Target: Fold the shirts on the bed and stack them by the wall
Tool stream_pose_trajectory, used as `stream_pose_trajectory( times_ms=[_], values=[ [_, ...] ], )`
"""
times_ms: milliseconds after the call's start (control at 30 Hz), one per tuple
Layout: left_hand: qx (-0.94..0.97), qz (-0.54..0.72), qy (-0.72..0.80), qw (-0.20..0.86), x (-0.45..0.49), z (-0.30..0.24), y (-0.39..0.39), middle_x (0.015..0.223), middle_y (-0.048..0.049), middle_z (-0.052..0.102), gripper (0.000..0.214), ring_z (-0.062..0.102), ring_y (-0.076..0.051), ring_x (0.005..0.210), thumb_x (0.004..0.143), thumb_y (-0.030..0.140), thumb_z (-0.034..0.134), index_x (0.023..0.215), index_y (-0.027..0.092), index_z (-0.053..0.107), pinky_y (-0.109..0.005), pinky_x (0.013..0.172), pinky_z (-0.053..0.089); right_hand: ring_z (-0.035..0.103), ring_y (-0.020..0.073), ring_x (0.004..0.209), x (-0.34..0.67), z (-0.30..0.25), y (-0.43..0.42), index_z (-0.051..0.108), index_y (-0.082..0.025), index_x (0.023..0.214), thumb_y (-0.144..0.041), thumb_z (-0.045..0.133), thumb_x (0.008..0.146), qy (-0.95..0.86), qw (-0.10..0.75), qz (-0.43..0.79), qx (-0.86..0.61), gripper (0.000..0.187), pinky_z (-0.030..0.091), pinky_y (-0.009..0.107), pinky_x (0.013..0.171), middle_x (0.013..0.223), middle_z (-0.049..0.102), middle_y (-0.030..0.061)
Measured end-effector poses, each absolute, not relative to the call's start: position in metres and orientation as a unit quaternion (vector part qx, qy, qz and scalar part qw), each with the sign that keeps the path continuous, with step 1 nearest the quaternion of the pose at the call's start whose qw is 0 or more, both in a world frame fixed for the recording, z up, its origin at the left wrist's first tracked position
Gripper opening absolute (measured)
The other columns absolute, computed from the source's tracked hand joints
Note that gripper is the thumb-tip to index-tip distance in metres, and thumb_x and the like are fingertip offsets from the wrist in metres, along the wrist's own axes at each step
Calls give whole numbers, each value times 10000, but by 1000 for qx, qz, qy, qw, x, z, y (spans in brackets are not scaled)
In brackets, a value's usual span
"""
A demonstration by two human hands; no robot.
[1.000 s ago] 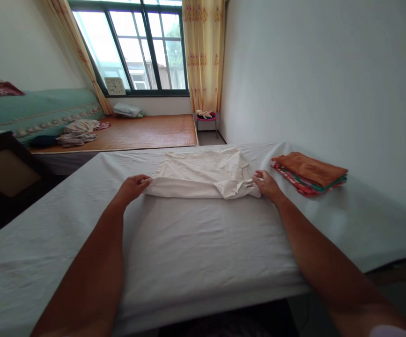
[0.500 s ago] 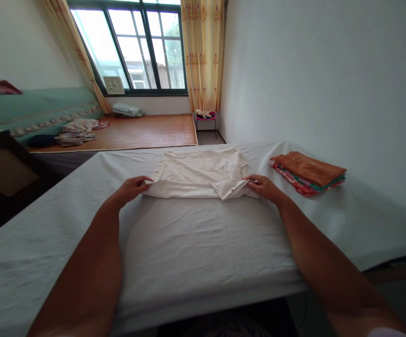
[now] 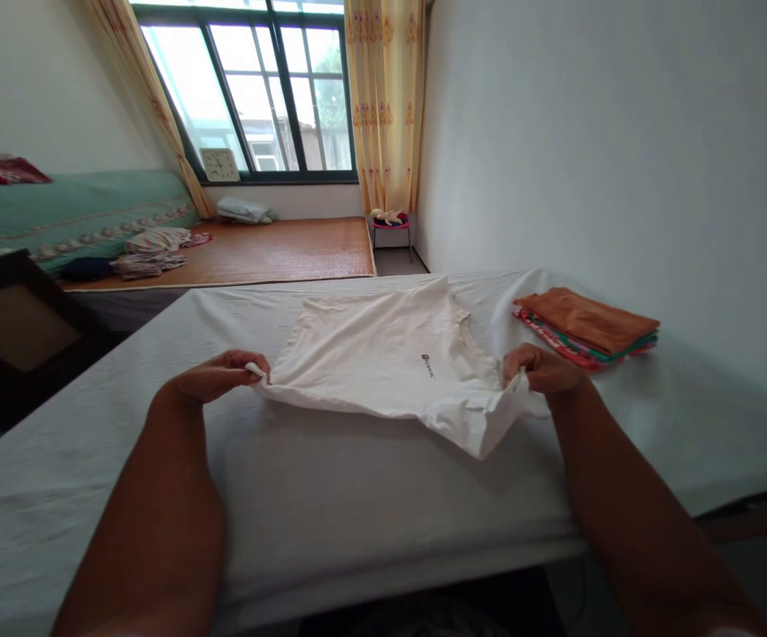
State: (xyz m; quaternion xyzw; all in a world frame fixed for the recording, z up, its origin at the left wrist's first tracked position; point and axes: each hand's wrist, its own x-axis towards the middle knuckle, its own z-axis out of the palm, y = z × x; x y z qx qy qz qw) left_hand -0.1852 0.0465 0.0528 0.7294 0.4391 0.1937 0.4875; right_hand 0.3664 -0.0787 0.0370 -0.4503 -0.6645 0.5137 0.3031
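White T-shirt [image 3: 389, 363] lies stretched across the middle of the white-sheeted bed [image 3: 356, 495], its near edge lifted off the sheet and its far edge resting on it. Its long axis runs left to right between the two hands, which are about equally near to it, one at each end. The left hand [image 3: 214, 379] pinches the left corner between thumb and curled fingers, knuckles up. The right hand [image 3: 542, 370] is closed around the right corner, where a sleeve flap hangs down below the grip. Both forearms reach forward from the near bedside, roughly level. A stack of folded clothes [image 3: 586, 327] topped by an orange piece sits well right of the shirt, near the wall.
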Motion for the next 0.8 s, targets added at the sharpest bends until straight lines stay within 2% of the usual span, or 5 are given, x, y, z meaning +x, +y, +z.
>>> stream_pose_trajectory(
  times_ms=[233, 400, 500, 600, 800],
  values=[
    [616, 366, 493, 493, -165, 34, 62, 803, -55, 679, 471, 604, -183, 704, 547, 478, 806, 901, 179, 725, -292, 640, 513, 627, 173, 722, 343, 33, -38, 628, -219, 966, -547, 746, 660, -568, 473, 444, -506, 463, 506, 291, 687, 846, 687, 30],
    [537, 434, 587, 424, -141, 13, 76, 738, -8, 649, 745, 551, -118, 574, 556, 514, 763, 1199, 169, 611, -202, 486, 417, 655, 176, 909, 354, 14, 2, 399, -264, 1294, -603, 459, 865, -454, 592, 342, -572, 551, 529, 276, 719, 1187, 640, 99],
    [538, 383, 603, 448, -141, 9, 77, 769, -26, 667, 801, 583, -132, 623, 547, 472, 782, 1255, 158, 579, -212, 523, 440, 669, 171, 867, 373, 6, -4, 431, -229, 1239, -643, 342, 895, -449, 500, 298, -678, 546, 521, 253, 669, 1193, 631, 138],
    [550, 343, 599, 470, -145, 13, 73, 813, -38, 676, 821, 609, -154, 671, 533, 516, 792, 1253, 178, 589, -230, 552, 462, 658, 184, 649, 382, 6, -23, 523, -171, 1105, -761, 312, 836, -475, 345, 328, -740, 682, 497, 272, 564, 911, 692, 136],
    [640, 335, 542, 431, -136, 22, 62, 723, -4, 624, 888, 577, -156, 667, 513, 581, 797, 1282, 186, 592, -238, 573, 449, 599, 198, 645, 362, 10, -42, 581, -142, 1089, -683, 721, 597, -584, 226, 304, -717, 745, 458, 289, 601, 717, 636, 45]
  ],
)
